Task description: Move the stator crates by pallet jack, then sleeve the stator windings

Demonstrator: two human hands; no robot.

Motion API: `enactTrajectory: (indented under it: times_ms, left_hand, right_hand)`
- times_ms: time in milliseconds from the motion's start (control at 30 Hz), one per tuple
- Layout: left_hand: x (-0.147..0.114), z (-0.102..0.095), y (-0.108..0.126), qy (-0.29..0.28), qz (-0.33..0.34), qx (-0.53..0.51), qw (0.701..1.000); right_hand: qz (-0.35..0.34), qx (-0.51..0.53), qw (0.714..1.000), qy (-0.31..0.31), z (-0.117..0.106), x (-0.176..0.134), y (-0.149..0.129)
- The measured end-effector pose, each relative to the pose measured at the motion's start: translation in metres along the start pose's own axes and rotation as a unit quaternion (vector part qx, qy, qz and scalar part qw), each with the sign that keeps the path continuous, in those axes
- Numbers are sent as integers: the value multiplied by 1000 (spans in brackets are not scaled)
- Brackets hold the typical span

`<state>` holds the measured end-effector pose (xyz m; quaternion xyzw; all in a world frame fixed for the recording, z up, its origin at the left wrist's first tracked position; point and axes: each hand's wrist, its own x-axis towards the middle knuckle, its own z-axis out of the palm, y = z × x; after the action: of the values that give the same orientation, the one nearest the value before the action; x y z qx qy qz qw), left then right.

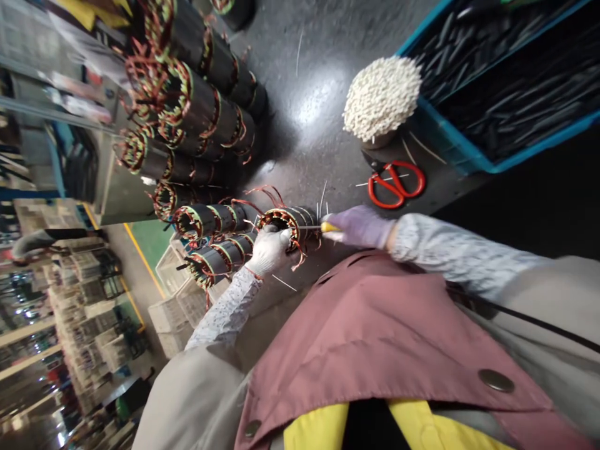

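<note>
The left hand [270, 250], in a knitted white glove, touches one round tube [307, 217] with red wires, on the smooth table [319, 106]; I can't tell if it pinches. The right hand [363, 226], in purple, squeezes one thin tool [331, 227]. One pair of scissors [397, 181] sits between the right hand and one bunch of white sticks [382, 97]. Bare table stretches from there to the other tubes [206, 119].
</note>
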<state>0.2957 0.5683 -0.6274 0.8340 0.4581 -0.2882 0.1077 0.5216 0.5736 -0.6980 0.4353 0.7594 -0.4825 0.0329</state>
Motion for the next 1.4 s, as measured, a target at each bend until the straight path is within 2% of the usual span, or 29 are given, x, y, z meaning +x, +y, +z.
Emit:
enactTrajectory:
  times_ms: [67,133,333,500,600,800,967,1067,1133,1233,1333,1400]
  left_hand:
    - [0,1,0,18,5,-3,1000]
    - [-1,2,-2,32,17,-5,999]
    - [-3,7,-11,31,33,12,999]
    - [-3,8,-10,28,22,7,999]
    - [-3,9,-10,30,21,5,999]
    - [-2,12,-14,39,33,1,999]
    - [-2,6,-11,41,-8,29,999]
    - [-2,4,-8,28,-21,36,999]
    - [-2,3,-6,30,-41,39,998]
    - [-2,2,-3,25,-66,46,996]
    - [-3,1,0,20,-66,40,997]
    - [-4,0,1,28,-60,34,997]
  right_hand:
    - [58,-45,997,21,3,-14,19]
    - [88,-50,995,15,9,-23,28]
    - [71,-19,997,-1,30,-15,20]
    - [53,-4,999,-9,39,-8,19]
    - [49,-4,999,-12,36,-10,15]
    - [54,-1,997,-49,14,-9,12]
    - [1,79,997,-24,22,22,-9]
    - [-74,-14,997,31,17,43,-29]
    - [-89,-54,993,55,14,42,-28]
    - [-23,-12,999,34,22,19,-2]
    - [69,35,997,7,41,-5,30]
    - [99,44,994,1,52,-10,41]
